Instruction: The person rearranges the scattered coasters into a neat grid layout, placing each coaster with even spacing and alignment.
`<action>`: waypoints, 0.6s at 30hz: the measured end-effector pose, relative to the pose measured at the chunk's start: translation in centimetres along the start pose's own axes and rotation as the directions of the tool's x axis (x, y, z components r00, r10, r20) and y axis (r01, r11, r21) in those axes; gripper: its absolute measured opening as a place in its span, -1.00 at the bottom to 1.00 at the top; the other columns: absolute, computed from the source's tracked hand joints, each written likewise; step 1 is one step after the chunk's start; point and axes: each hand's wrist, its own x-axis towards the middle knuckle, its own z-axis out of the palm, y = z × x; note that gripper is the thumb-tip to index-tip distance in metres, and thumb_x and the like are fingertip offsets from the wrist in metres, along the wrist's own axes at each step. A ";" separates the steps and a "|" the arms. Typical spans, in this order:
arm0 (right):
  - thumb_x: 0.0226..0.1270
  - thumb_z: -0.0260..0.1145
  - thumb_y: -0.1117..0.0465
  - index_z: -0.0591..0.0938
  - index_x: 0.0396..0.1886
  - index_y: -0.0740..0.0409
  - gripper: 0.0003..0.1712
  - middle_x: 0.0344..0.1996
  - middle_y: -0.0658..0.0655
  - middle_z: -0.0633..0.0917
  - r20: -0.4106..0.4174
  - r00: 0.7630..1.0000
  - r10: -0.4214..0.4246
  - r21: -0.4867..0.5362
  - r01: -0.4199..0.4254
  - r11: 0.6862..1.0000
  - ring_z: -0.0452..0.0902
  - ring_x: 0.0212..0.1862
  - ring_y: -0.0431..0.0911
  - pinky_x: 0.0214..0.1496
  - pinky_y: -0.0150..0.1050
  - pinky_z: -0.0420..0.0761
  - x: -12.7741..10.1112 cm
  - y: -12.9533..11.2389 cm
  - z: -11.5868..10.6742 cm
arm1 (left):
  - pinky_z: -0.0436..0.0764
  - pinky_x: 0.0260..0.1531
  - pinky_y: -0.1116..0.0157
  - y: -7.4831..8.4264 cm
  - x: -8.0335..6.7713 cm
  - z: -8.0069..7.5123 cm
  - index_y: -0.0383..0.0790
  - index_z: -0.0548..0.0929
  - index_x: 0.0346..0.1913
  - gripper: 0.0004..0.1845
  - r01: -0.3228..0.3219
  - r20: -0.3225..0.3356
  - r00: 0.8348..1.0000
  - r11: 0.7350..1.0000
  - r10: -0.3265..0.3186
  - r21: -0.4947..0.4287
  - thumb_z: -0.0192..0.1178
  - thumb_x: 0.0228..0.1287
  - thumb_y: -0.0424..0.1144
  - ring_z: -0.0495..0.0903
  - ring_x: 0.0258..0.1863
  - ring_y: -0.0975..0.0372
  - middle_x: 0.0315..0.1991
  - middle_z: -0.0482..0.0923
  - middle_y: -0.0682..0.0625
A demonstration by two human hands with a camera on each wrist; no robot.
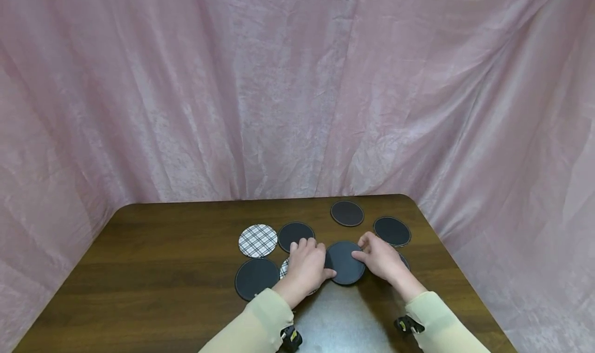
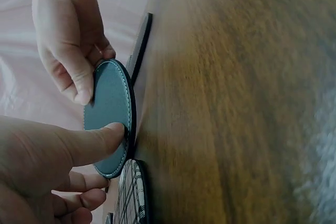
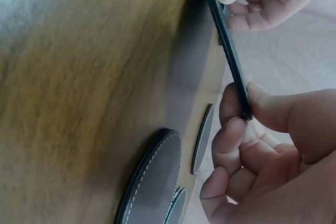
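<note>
A round dark coaster [image 1: 345,264] with stitched edging is held between both hands, raised off the table. My right hand [image 1: 383,260] pinches its right edge between thumb and fingers. At the opposite edge my left hand [image 1: 304,270] grips it, the thumb [image 2: 107,139] lying on its face and the other fingers behind. The right wrist view shows the coaster [image 3: 231,56] edge-on, tilted, with a shadow on the wood below. A plaid coaster [image 2: 131,195] lies on the table under the left hand, mostly covered by it in the head view.
Left of the hands lie a white plaid coaster [image 1: 257,241] and dark coasters [image 1: 256,279] [image 1: 295,234]. Farther back and right are more dark coasters [image 1: 347,213] [image 1: 392,231]; a brown coaster [image 3: 155,179] sits by the right hand. Pink curtains [image 1: 288,94] hang behind the wooden table [image 1: 139,280].
</note>
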 end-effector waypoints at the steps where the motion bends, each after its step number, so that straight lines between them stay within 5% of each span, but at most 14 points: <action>1: 0.54 0.52 -0.01 0.62 -0.02 0.10 -0.66 -0.24 0.05 0.75 -0.001 1.000 0.006 0.028 -0.006 1.000 0.70 -0.14 0.04 0.03 0.19 0.62 -0.5 -0.6 -0.4 | 0.33 -0.12 0.10 -0.1 0.0 0.0 -0.15 0.78 0.00 -0.39 -0.001 -0.007 1.000 1.000 0.001 -0.005 0.61 0.21 0.30 0.50 -0.08 0.06 -0.07 0.63 -0.05; 5: 0.59 0.48 0.07 0.61 0.01 0.10 -0.74 -0.26 0.00 0.79 0.004 0.999 0.032 0.090 -0.033 0.995 0.71 -0.13 -0.03 0.07 0.17 0.60 -2.1 -2.6 -1.5 | 0.32 -0.18 0.13 -0.2 -0.4 0.1 -0.13 0.75 -0.08 -0.45 -0.011 -0.034 0.999 0.999 0.009 -0.047 0.64 0.20 0.26 0.51 -0.15 0.07 -0.15 0.61 -0.03; 18: 0.66 0.41 0.13 0.57 0.11 0.19 -0.72 -0.31 0.03 0.81 0.046 0.998 0.049 0.345 -0.062 0.937 0.59 -0.19 -0.03 -0.03 -0.06 0.45 -3.4 -2.5 -2.1 | 0.31 -0.24 0.17 -0.5 -1.5 -0.4 -0.14 0.72 0.06 -0.50 -0.031 -0.127 0.992 0.956 -0.007 -0.292 0.66 0.27 0.08 0.51 -0.35 0.21 -0.40 0.57 0.17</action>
